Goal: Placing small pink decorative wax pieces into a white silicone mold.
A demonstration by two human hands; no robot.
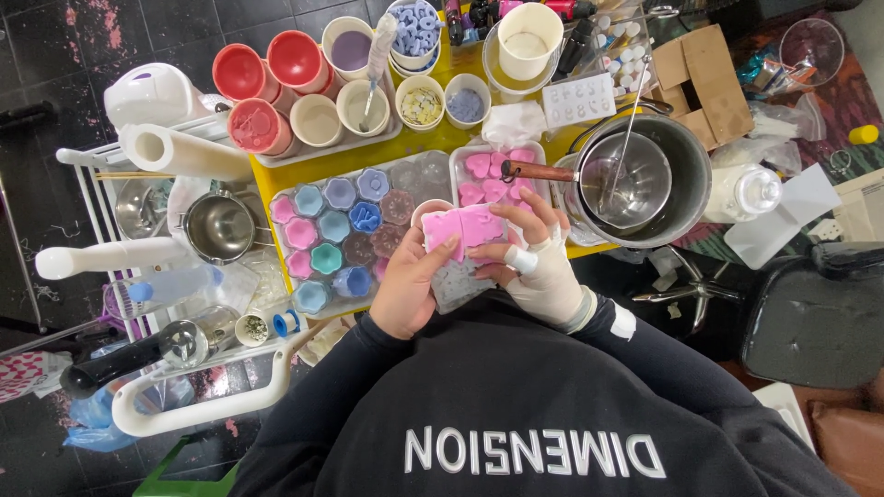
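Both hands hold a pink mould (465, 228) just above the near edge of the yellow counter (276, 175). Left hand (412, 287) grips its left side with the thumb on top; right hand (534, 260), wrapped in white bandage, closes around the right side. I think the mould should be bent slowly and evenly, so the soft shapes do not crack. On the counter stand a tray of coloured flower moulds (336, 241), red and cream cups (295, 92) and a steel pot (645, 179). Below, the dark floor (55, 55) is stained pink.
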